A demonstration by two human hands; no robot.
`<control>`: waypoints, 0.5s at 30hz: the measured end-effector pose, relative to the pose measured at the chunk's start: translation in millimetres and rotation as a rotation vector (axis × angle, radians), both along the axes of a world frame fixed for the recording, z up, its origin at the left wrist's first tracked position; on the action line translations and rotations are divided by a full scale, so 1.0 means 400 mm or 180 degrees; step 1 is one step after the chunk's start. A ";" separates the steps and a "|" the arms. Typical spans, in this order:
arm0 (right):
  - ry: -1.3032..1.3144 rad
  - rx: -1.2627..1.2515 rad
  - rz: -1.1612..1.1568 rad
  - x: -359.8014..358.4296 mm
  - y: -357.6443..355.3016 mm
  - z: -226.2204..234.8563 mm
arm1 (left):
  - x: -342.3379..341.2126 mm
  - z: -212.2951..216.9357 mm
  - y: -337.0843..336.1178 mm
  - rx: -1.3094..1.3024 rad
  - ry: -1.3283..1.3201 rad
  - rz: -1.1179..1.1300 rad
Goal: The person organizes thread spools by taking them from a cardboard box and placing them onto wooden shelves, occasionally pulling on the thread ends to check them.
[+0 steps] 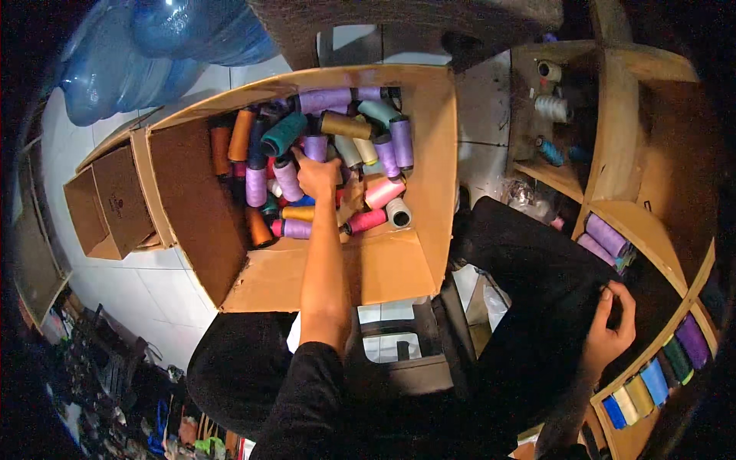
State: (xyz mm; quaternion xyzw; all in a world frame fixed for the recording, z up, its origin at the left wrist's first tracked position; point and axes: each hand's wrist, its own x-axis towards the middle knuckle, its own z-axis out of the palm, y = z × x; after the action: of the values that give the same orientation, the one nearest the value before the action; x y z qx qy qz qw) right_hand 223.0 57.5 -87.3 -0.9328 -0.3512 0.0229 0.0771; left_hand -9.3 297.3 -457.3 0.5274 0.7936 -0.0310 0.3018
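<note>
My left hand (pixel 318 178) reaches down into an open cardboard box (pixel 383 280) filled with thread spools of many colours. Its fingers close around the lower end of a lilac thread spool (pixel 315 147). Beside it lie a teal spool (pixel 284 134), another lilac spool (pixel 288 181) and a gold-brown spool (pixel 346 125). Pink spools (pixel 385 192) sit right of the wrist. By my black-clothed knee, my right hand (pixel 613 326) has its fingers curled, thumb and index tips close together; anything between them is too small to make out.
On the right stands a wooden shelf (pixel 617 130) with spools in its compartments, including a lower row of colourful spools (pixel 652 382). A smaller cardboard box (pixel 107 203) is left of the big box. Blue plastic bags (pixel 169 54) lie at the far left on the tiled floor.
</note>
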 end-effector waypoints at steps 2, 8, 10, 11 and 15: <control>0.0116 0.0051 0.0002 0.001 0.001 -0.003 | 0.002 -0.001 0.000 -0.0114 0.0035 0.0082; 0.0375 0.0225 0.0064 -0.009 0.018 0.001 | -0.095 -0.030 -0.027 -0.0190 -0.1101 0.0724; 0.0234 0.0218 0.0190 0.001 0.022 0.007 | -0.056 -0.002 -0.087 0.0045 -0.2571 0.1154; 0.0207 0.0239 0.0141 0.004 0.018 0.005 | -0.035 0.037 -0.105 -0.0301 -0.2566 0.1729; 0.0332 0.0679 0.0219 -0.015 0.039 0.008 | -0.052 0.250 -0.101 -0.1012 -0.3908 0.2098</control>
State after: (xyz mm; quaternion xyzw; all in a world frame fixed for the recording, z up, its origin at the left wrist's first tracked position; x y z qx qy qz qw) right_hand 216.9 73.3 -84.2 -0.9042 -0.3790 0.0366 0.1933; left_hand -30.1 256.9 -357.1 0.1320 0.5844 0.2490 0.7609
